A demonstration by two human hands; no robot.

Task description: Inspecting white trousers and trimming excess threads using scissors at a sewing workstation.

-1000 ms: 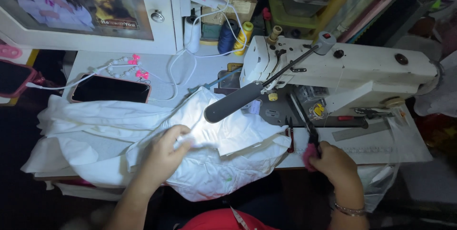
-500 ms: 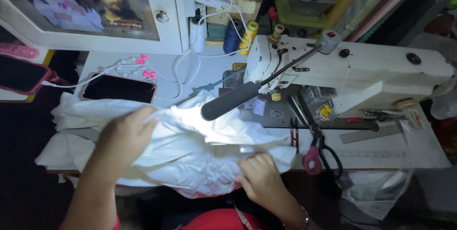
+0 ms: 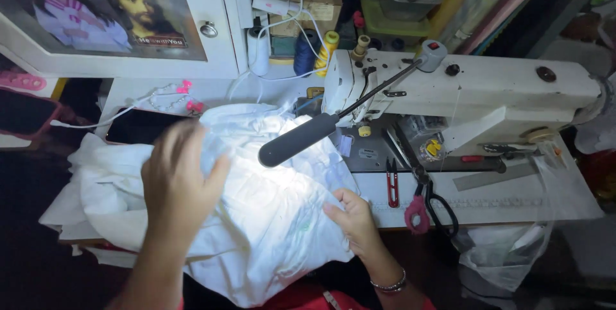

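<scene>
Your left hand lies spread on the crumpled white cloth; your right hand pinches its soft edge, near the sewing machine.

Dark rectangular phone screen lying switched off at table's back left, partly under white cloth. Framed rectangular portrait picture with small caption strip hanging upper left. Brown cardboard box sitting on shelf behind thread spools.
</scene>
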